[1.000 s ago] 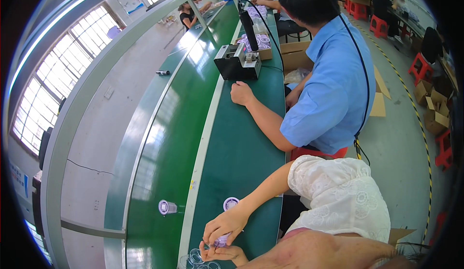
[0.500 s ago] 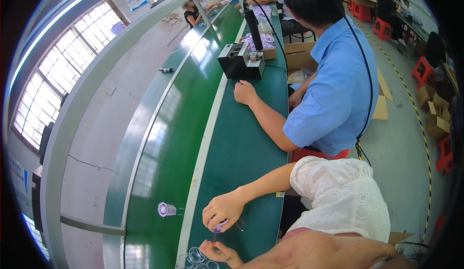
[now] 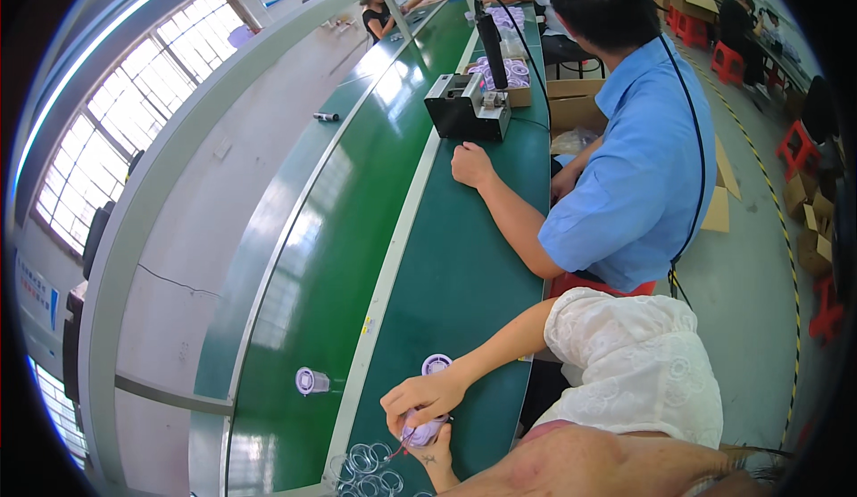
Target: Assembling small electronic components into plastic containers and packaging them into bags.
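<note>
Both my hands are closed around one lilac round plastic part with thin red wires, low over the green worktable. My right hand grips it from above, fingers curled over its top. From below, my left hand supports it, its fingers mostly hidden behind the part. Just beyond my right wrist, a second lilac part with a round, ring-shaped top is on the table. Several clear plastic rings lie in a loose pile beside my left hand, with the red wires close to them.
On the green conveyor belt stands a lilac cup-shaped part. A metal strip divides belt from worktable. Farther along, a person in a blue shirt sits by a black and silver machine and a carton of lilac parts.
My left hand has gone from pinching a red wire below the part to supporting the part. The part has turned in my hands. The second lilac part now shows past my right wrist.
</note>
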Available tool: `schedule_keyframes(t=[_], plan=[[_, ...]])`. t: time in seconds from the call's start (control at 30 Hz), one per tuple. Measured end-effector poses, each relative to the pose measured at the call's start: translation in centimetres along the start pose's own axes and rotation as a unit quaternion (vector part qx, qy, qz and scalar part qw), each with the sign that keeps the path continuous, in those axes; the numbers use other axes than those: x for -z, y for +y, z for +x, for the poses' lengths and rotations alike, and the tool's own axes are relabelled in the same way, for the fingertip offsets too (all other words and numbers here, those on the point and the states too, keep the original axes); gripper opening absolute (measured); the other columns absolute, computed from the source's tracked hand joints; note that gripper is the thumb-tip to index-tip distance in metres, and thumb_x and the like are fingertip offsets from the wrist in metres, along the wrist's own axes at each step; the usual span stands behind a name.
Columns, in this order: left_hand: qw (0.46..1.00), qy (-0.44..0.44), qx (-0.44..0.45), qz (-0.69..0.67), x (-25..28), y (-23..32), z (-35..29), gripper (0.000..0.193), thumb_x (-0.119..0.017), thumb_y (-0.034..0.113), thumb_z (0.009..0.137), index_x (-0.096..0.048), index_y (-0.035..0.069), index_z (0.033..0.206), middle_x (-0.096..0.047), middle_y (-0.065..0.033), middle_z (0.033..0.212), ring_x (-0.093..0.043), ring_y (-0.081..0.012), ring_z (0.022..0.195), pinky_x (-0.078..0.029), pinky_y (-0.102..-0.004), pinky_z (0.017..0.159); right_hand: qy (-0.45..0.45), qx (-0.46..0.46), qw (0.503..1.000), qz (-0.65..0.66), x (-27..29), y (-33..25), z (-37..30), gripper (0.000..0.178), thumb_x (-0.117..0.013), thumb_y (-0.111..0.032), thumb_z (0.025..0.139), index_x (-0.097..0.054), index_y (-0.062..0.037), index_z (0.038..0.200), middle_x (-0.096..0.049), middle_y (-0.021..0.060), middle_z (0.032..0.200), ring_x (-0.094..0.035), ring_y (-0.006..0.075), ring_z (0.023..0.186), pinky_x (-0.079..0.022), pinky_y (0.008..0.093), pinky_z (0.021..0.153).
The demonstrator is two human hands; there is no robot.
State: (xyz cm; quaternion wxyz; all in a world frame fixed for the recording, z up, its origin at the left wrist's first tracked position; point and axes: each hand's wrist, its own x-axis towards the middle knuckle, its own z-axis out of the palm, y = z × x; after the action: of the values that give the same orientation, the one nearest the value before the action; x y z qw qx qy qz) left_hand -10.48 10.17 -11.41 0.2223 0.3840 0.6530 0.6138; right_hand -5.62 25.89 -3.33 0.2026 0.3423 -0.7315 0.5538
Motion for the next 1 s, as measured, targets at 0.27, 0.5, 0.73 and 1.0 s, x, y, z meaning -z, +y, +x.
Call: schedule_keyframes(t=[0.27, 0.5, 0.73, 1.0], plan=[[0.995, 0.096, 0.038, 0.001, -3.0, 6.3, 0.6, 0.063, -0.074, 0.011, 0.050, -0.040, 0.002, 0.103, -0.050, -0.0086, 0.092, -0.049, -0.0184, 0.087, -0.041, -0.0281, 0.074, 0.119, -0.138, 0.958, 0.223, -1.9, 0.8, -0.4, 0.028, -0.035, -0.023, 0.084, -0.050, -0.0026, 0.072, -0.051, 0.0046, 0.067, -0.047, 0.0131, 0.065, -0.037, 0.0278, 0.057], [0.983, 0.013, -0.084, 0.161, -2.2, 6.1, 0.5, 0.052, -0.058, 0.037, 0.069, -0.042, 0.010, 0.110, -0.047, -0.0093, 0.107, -0.042, -0.0286, 0.103, -0.038, -0.0337, 0.082, 0.096, -0.006, 0.995, -0.019, -1.8, -0.6, -0.9, 0.044, -0.019, -0.032, 0.085, -0.051, -0.0025, 0.078, -0.051, 0.0080, 0.077, -0.045, 0.0249, 0.075, -0.037, 0.0316, 0.066], [0.993, -0.058, -0.046, 0.090, -1.1, 4.9, 0.4, 0.052, -0.062, 0.031, 0.063, -0.043, 0.005, 0.103, -0.049, -0.0141, 0.099, -0.044, -0.0251, 0.097, -0.039, -0.0349, 0.078, 0.061, 0.115, 0.985, -0.114, -0.6, 0.1, 0.2, 0.065, -0.026, -0.059, 0.075, -0.052, -0.0022, 0.092, -0.051, 0.0146, 0.088, -0.049, 0.0312, 0.080, -0.040, 0.0407, 0.064], [0.965, 0.160, -0.031, 0.204, -0.8, 6.6, 1.4, 0.075, -0.077, 0.035, 0.044, -0.035, 0.006, 0.099, -0.056, -0.0117, 0.081, -0.058, -0.0268, 0.070, -0.047, -0.0294, 0.060, 0.144, -0.123, 0.981, 0.039, 0.0, 1.2, -0.1, 0.071, -0.017, -0.059, 0.077, -0.041, 0.0016, 0.104, -0.041, 0.0144, 0.105, -0.044, 0.0232, 0.092, -0.034, 0.0320, 0.082]])
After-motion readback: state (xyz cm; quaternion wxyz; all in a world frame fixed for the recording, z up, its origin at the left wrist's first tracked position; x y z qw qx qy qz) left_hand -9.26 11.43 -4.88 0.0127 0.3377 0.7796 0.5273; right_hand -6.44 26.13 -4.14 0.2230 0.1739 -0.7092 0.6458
